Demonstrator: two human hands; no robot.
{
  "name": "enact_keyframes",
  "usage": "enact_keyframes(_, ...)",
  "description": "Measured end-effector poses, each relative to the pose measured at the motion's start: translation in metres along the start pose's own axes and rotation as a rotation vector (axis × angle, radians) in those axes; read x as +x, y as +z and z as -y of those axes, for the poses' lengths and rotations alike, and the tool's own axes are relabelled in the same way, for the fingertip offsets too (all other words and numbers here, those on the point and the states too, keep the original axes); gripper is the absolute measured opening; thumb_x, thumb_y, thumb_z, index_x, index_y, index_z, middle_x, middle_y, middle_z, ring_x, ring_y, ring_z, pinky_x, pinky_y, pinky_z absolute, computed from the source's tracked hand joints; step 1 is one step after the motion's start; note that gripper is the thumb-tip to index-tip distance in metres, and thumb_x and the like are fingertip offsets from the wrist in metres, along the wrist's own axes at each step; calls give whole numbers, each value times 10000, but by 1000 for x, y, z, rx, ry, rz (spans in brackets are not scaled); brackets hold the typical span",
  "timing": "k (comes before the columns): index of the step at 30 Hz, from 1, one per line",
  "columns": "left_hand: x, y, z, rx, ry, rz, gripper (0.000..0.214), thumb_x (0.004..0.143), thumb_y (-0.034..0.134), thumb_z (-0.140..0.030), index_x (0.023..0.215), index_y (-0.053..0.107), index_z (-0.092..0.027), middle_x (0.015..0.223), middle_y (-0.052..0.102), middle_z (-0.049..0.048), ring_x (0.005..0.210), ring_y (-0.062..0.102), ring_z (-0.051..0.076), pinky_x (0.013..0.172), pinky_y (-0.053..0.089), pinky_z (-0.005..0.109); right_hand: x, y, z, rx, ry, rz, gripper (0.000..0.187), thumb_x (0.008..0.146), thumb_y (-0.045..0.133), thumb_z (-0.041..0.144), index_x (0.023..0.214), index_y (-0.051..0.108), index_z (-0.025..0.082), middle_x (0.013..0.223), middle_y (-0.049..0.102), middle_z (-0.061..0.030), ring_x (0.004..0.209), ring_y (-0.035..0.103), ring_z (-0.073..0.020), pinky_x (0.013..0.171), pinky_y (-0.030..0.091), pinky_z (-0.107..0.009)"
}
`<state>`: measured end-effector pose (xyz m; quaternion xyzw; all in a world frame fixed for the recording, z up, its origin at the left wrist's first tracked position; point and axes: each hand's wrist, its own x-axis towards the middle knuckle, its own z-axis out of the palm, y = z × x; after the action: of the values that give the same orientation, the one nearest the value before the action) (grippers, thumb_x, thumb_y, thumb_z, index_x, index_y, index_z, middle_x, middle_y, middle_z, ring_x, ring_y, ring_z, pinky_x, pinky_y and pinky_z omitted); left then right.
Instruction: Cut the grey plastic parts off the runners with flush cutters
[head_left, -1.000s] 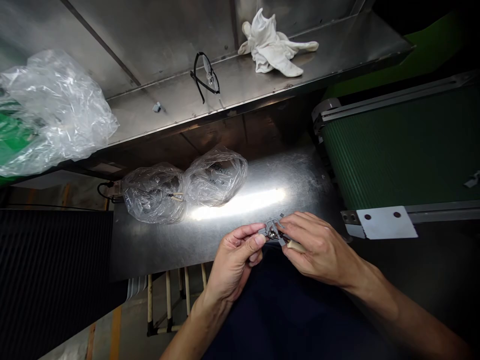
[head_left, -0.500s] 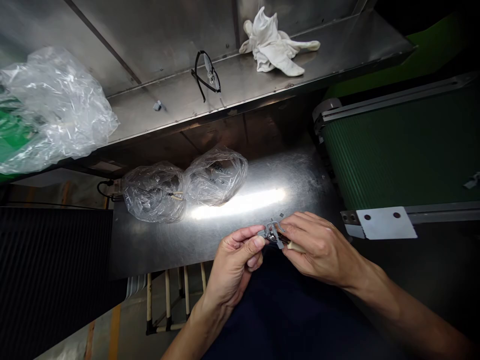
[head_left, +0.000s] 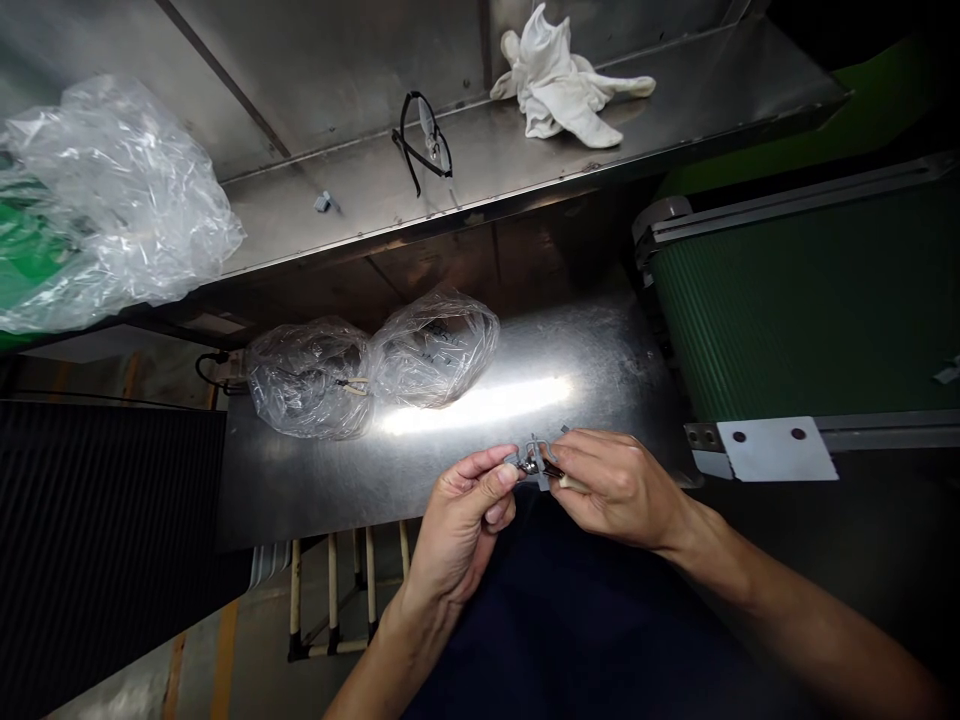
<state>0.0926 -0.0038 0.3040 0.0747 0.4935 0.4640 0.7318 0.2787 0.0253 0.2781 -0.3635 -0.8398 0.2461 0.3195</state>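
My left hand [head_left: 466, 510] is closed, with thumb and forefinger pinching a small grey plastic part [head_left: 541, 448] that has curved arms. Cutting pliers [head_left: 571, 483] with cream handles are gripped in my right hand [head_left: 619, 490]. Their dark metal jaws meet the part between my two hands, just above the table's front edge; my fingers hide most of the handles. A tiny grey bit [head_left: 565, 430] shows beside my right fingertips.
Two clear plastic bags [head_left: 435, 350] sit on the metal table [head_left: 315, 490], with cream-handled pliers [head_left: 354, 386] by them. The shelf [head_left: 495, 185] bears eyeglasses [head_left: 424, 145], white gloves [head_left: 559, 85], a grey piece [head_left: 322, 202] and a large plastic bag [head_left: 127, 190]. A green conveyor [head_left: 810, 310] stands right.
Both hands have shifted slightly left and up in view, carrying the grey part and the pliers. The camera view has also moved a little.
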Motion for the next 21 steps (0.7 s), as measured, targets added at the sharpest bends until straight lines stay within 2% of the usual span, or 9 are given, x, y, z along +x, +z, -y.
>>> enact_keyframes(6, 3, -7, 0, -104, -22, 17, 234, 704, 852, -133, 924, 777, -112, 758, 693, 44, 471, 405, 0, 444, 327, 138, 6, 13, -1, 105, 53, -26, 197, 814, 503, 41, 689, 526, 192, 614, 462, 31, 526, 414, -100, 505, 346, -251)
enact_keyframes(10, 1, -10, -2, -197, -39, 45, 205, 747, 811, -107, 946, 761, -108, 783, 687, 42, 487, 415, 6, 449, 351, 139, 10, 19, -7, 146, 142, 15, 178, 854, 527, 96, 702, 550, 186, 632, 500, 28, 545, 451, -96, 531, 366, -247)
enact_keyframes(13, -2, -11, -5, -257, -43, 76, 175, 782, 768, -81, 952, 753, -115, 783, 673, 37, 514, 446, 18, 469, 377, 144, 11, 35, -29, 134, 250, 105, 168, 896, 565, 153, 732, 587, 176, 652, 549, 30, 584, 504, -101, 587, 421, -249)
enact_keyframes(16, -6, -12, -7, -276, -46, 110, 189, 814, 726, -69, 996, 744, -115, 804, 663, 37, 543, 468, 26, 492, 395, 150, 11, 63, -61, 98, 376, 239, 205, 959, 601, 297, 814, 624, 154, 711, 597, 32, 610, 553, -103, 611, 489, -256)
enact_keyframes(18, -8, -12, -8, -269, -48, 131, 201, 832, 707, -77, 1028, 738, -112, 820, 657, 37, 548, 469, 26, 495, 398, 153, 8, 82, -81, 72, 452, 323, 238, 973, 601, 373, 921, 647, 145, 823, 647, 7, 674, 606, -115, 645, 536, -278)
enact_keyframes(21, -11, -12, -9, -256, -51, 160, 189, 856, 689, -97, 1038, 739, -110, 836, 655, 36, 545, 470, 24, 489, 399, 153, 4, 102, -99, 45, 529, 422, 250, 977, 598, 380, 1064, 648, 152, 995, 676, -41, 807, 653, -147, 731, 574, -327)
